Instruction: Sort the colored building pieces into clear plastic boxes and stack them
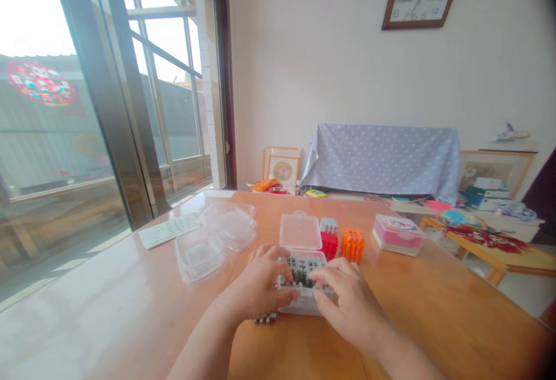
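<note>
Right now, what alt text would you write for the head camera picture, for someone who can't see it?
A person's left hand and right hand are at an open clear box of gray pieces on a brown table. Red blocks and orange blocks stand beyond it.

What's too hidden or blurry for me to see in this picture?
All in the head view:
Floor of the clear box: covered by gray pieces.
Loose gray block: partly behind the left hand.
Whether the right hand pinches anything: too blurred.
Writing on the paper sheet: too small.
Both forearms: cut off by the bottom edge.
</note>
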Action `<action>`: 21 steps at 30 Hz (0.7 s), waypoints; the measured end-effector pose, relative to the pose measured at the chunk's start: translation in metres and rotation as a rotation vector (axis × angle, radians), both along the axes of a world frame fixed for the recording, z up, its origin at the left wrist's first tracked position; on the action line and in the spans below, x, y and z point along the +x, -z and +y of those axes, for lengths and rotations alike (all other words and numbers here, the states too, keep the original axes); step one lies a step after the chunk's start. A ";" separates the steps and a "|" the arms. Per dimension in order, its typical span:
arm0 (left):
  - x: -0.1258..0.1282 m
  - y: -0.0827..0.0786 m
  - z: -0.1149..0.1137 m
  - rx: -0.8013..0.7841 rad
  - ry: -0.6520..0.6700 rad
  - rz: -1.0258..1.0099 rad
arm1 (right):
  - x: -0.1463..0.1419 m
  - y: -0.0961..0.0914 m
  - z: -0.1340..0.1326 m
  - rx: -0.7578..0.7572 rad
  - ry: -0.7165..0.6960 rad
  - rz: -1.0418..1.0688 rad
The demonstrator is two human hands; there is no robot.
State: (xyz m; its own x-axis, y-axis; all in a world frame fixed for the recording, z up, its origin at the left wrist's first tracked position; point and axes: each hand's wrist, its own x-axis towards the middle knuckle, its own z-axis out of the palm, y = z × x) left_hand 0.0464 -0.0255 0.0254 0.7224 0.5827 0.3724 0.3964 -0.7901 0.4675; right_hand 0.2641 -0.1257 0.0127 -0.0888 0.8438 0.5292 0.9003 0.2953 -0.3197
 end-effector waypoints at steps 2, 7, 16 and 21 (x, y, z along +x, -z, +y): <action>0.000 0.000 0.000 -0.006 0.004 -0.005 | 0.000 0.001 0.000 0.008 -0.005 -0.005; 0.001 -0.001 0.000 -0.029 0.021 0.001 | -0.001 0.001 -0.001 -0.015 0.018 -0.022; 0.001 0.000 0.001 -0.042 0.035 0.016 | 0.000 0.004 0.002 0.005 0.014 -0.022; 0.001 -0.001 -0.001 -0.055 0.036 0.031 | -0.001 0.002 0.000 -0.003 0.024 -0.020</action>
State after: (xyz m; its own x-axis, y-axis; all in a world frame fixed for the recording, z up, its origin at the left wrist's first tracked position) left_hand 0.0478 -0.0262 0.0261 0.7539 0.5752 0.3176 0.3829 -0.7774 0.4990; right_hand 0.2635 -0.1259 0.0102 -0.0792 0.8476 0.5246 0.9132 0.2727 -0.3027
